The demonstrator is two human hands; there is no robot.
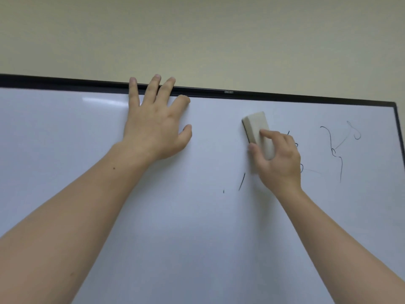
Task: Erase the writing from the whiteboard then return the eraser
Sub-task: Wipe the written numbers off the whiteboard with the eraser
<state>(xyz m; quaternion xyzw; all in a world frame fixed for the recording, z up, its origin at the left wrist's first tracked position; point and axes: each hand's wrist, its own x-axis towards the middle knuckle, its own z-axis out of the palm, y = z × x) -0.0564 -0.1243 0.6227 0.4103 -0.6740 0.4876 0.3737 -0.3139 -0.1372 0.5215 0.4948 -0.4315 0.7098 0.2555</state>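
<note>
A white board (65, 150) with a black frame fills the lower view. My right hand (278, 159) grips a pale grey eraser (256, 126) and presses its dark felt side against the board near the upper right. Thin black writing (335, 148) sits to the right of that hand, partly hidden behind it. A short black stroke (241, 181) and a tiny dot lie below the eraser. My left hand (153, 126) rests flat on the board, fingers spread, with the fingertips over the top frame.
The board's black top frame (285, 96) slants down to the right and meets the right edge (400, 128). A plain beige wall (197, 40) rises above the board. The board's left and lower parts carry no writing.
</note>
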